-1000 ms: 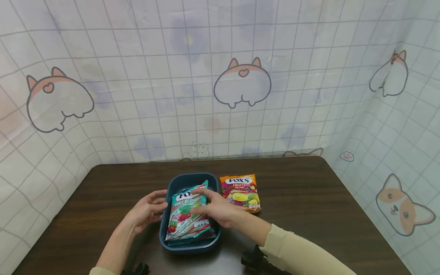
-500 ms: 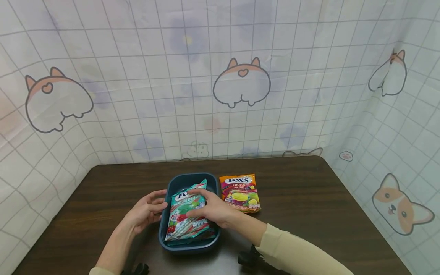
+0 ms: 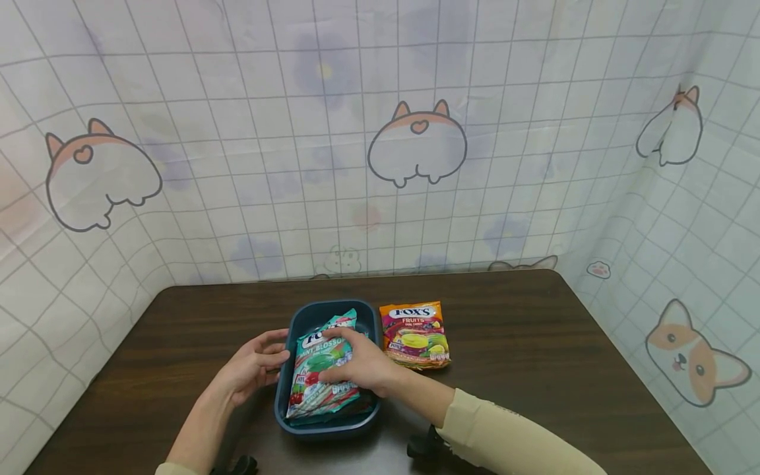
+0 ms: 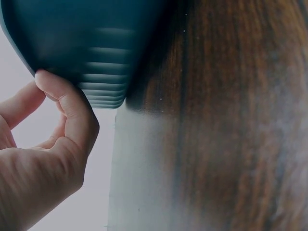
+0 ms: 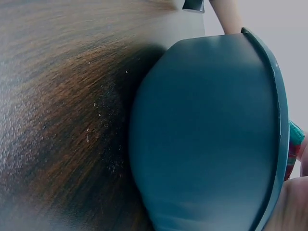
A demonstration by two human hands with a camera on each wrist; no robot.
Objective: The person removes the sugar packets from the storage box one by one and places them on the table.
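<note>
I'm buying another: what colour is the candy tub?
The candy tub is dark teal-blue, clearest in the right wrist view.

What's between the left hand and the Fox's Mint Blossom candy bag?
The dark blue tub's left wall stands between the left hand and the Fox's Mint Blossom candy bag, as the head view shows.

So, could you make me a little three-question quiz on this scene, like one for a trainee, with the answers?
1. True or false: the person's left grip touches the blue bin.
2. Where does the orange candy bag lie? A: inside the bin; B: on the table, beside the bin; C: in the left grip.
3. Fill in: the ____ touches the green candy bag.

Key: 1 true; 2 B; 3 right grip.
</note>
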